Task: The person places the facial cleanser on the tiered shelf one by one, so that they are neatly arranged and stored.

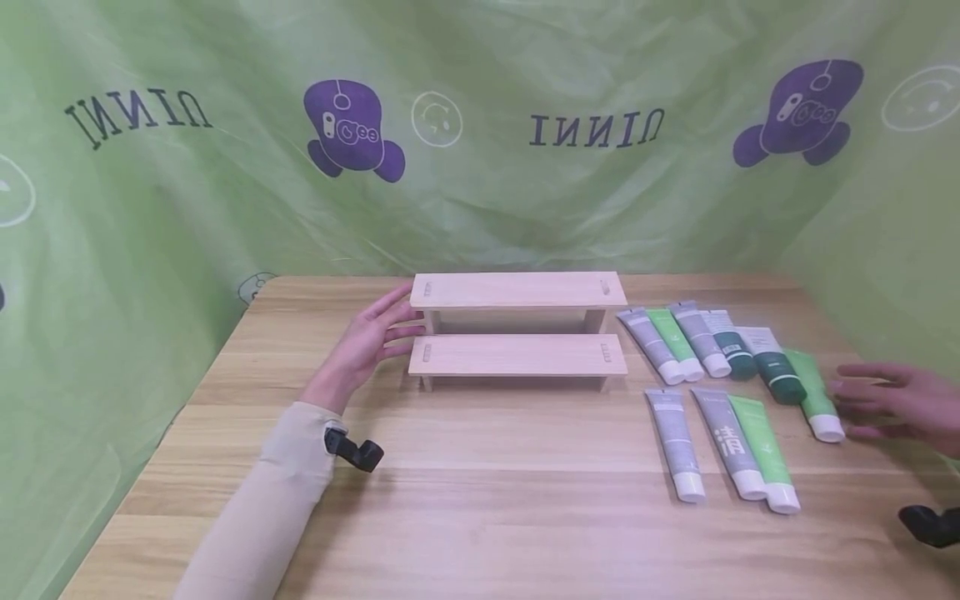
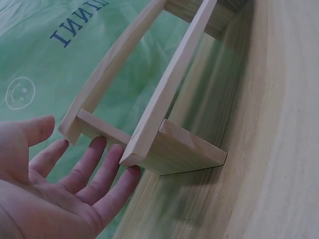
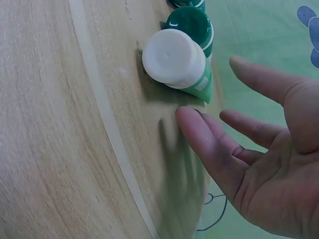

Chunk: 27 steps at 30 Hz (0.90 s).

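A pale two-tier wooden shelf [image 1: 517, 357] stands toward the back of the table. My left hand [image 1: 362, 348] is at its left end, fingers extended; in the left wrist view the fingertips [image 2: 130, 174] meet the wood or lie very close to it. At the right my right hand [image 1: 903, 404] hovers beside a green tube with a white cap [image 1: 813, 396], its fingers spread and holding nothing. The right wrist view shows that white cap [image 3: 172, 57] just beyond the fingertips, with a dark green cap [image 3: 192, 25] behind it.
Several more squeeze tubes lie right of the shelf: a back row including a grey tube [image 1: 652, 346] and a white-and-dark-green tube [image 1: 772, 365], and a nearer group with another grey tube [image 1: 675, 446]. A green printed curtain [image 1: 480, 200] hangs around the wooden table [image 1: 480, 517].
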Motion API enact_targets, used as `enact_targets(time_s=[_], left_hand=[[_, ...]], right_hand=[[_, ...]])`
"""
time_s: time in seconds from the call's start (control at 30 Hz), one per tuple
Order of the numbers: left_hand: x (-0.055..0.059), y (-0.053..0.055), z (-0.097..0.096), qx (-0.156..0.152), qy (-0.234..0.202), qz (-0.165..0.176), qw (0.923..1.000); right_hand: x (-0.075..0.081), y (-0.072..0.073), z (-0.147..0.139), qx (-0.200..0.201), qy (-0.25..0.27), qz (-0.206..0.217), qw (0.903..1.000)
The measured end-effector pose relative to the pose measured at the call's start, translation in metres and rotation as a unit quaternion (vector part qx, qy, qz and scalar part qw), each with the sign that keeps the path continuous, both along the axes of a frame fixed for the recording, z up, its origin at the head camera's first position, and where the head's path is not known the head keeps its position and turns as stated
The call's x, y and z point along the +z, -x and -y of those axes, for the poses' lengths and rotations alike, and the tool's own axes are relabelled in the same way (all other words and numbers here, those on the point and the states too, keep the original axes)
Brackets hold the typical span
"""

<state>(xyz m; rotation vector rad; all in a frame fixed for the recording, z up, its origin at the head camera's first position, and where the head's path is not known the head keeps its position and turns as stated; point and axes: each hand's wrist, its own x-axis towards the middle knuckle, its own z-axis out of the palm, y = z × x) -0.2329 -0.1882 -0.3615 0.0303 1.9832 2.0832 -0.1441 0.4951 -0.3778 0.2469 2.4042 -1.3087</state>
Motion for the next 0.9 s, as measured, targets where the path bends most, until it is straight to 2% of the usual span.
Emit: enact_targets(time_s=[0.47,0.9], left_hand=[[-0.004,-0.001,-0.002,0.014,0.034,-0.033,0.9988],[-0.004,0.001,-0.004,0.019,0.051,-0.032,0.998]], right_hand=[[-0.006,0.005,0.008,0.015,-0.07,0.002,0.9974],[-0.004,0.009,0.017,0.031,-0.12,0.018,0.9922]])
